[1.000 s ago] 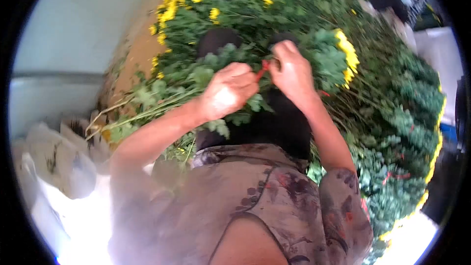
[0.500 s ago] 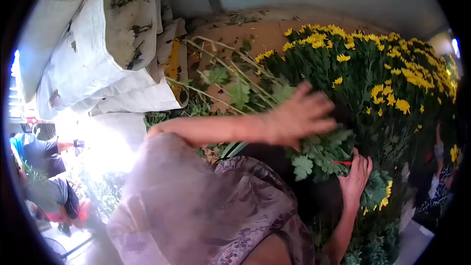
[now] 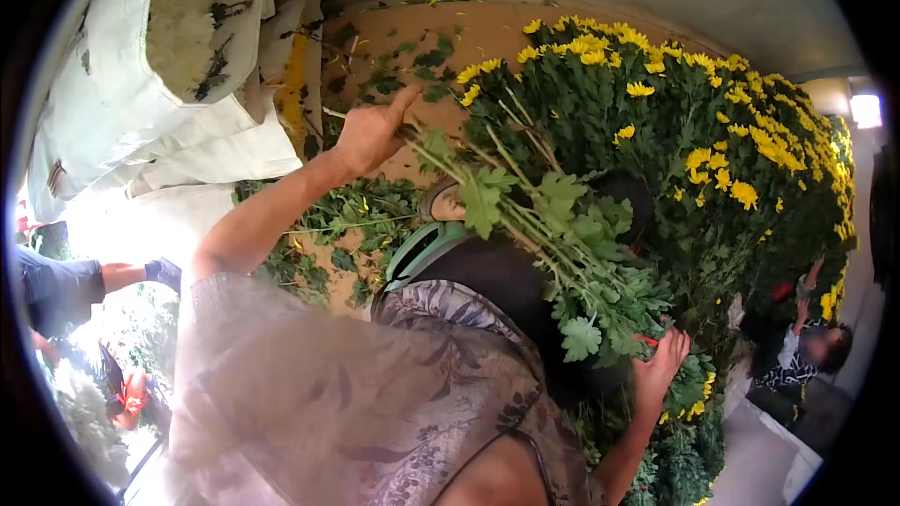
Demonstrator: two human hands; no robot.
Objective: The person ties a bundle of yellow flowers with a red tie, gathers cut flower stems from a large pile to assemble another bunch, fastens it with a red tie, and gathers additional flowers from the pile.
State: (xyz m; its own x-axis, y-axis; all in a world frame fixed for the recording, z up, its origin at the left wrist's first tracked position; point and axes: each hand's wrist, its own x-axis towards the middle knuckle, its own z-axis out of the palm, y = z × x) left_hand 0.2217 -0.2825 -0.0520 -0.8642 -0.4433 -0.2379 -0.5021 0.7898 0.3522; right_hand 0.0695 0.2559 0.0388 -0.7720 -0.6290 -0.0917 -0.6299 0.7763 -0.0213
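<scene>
A bunch of chrysanthemums [image 3: 553, 234] lies across my lap, its cut stems toward the upper left and its yellow heads low at the right. My left hand [image 3: 375, 136] is closed around stem ends, thumb raised, with a stem tip poking out on its far side. At the flower end, my right hand [image 3: 662, 362] curls its fingers round the leafy part of the bunch. A thin red item [image 3: 645, 340] shows beside those fingers; its kind is unclear. Leaves hide part of the right hand's grip.
Many upright yellow chrysanthemums [image 3: 694, 103] crowd the right side. Cardboard [image 3: 506, 28] under them is strewn with leaves. White sacks [image 3: 103, 75] hang at left. One person [image 3: 56, 290] is at the left edge, another [image 3: 797, 356] at the far right.
My left hand, spread and blurred over the leaves before, has moved up and left to the stem ends and closed. My right hand stays at the bunch. The view has shifted slightly.
</scene>
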